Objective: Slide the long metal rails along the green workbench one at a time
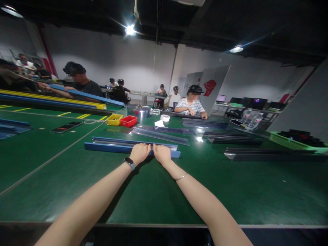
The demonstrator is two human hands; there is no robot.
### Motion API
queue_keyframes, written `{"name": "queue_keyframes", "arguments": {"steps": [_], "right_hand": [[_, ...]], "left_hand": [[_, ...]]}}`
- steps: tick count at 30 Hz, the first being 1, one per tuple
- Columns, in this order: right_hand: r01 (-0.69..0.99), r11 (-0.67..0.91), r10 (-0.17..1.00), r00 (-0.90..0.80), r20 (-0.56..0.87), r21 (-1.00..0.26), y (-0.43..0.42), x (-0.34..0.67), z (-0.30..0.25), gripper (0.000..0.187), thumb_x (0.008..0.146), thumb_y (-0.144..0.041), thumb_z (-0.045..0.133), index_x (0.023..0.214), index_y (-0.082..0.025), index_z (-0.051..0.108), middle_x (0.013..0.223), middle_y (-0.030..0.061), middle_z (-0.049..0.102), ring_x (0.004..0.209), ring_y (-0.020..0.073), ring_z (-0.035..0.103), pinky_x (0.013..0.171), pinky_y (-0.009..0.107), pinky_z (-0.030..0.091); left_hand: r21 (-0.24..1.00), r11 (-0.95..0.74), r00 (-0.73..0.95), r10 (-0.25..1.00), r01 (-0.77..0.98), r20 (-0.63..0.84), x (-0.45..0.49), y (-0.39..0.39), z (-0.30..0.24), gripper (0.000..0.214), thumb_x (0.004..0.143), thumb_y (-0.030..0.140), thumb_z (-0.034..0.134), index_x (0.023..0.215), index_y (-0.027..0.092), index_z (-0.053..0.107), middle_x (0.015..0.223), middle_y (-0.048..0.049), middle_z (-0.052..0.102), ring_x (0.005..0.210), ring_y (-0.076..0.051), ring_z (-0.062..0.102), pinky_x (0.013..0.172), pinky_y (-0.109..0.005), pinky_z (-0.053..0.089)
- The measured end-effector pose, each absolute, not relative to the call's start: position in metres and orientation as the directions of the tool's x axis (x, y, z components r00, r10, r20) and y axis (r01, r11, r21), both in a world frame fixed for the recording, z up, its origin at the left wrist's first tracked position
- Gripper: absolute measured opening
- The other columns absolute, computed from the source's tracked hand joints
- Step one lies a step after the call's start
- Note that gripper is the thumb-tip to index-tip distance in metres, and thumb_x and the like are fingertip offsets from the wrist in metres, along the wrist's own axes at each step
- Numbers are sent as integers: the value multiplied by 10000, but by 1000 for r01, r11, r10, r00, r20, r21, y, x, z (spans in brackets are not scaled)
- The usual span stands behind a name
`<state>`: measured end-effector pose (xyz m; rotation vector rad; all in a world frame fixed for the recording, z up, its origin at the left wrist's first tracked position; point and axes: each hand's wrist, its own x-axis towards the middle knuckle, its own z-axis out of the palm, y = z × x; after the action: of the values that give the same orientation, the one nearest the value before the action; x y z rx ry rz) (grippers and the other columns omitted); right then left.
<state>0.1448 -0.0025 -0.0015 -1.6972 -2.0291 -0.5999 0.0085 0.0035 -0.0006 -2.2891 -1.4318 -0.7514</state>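
A long blue channel profile (pixel 110 147) lies crosswise on the green table, with a clear strip (pixel 123 142) running along its inside. My left hand (pixel 140 152), with a watch on the wrist, is closed over the profile right of its middle. Close beside it, my right hand (pixel 162 153) grips the same profile nearer its right end; a thin bangle circles that wrist. Both thumbs press side by side at the strip. The fingertips are hidden behind the profile. Just beyond lie clear plastic strips (pixel 164 136).
Yellow (pixel 114 119) and red (pixel 128 121) bins stand past the profile, near a tape roll (pixel 165 118). Dark profiles (pixel 230 138) lie to the right, by a green basket (pixel 294 141). A phone (pixel 67 127) rests at left. Co-workers sit at the far side.
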Motion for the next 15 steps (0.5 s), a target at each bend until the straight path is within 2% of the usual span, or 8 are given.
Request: {"name": "queue_keyframes", "arguments": {"steps": [15], "right_hand": [[975,211,786,-208,582,63,-3,145,1,481,895,-331,235,689,-155,633,680,83,656,643,146,601,587,223,385]], "left_hand": [[-21,-439,366,720,898,590,7,5,-1,482,875,328,210,683,117,599,677,-104,612,667,-174,571,639,-281,387]]}}
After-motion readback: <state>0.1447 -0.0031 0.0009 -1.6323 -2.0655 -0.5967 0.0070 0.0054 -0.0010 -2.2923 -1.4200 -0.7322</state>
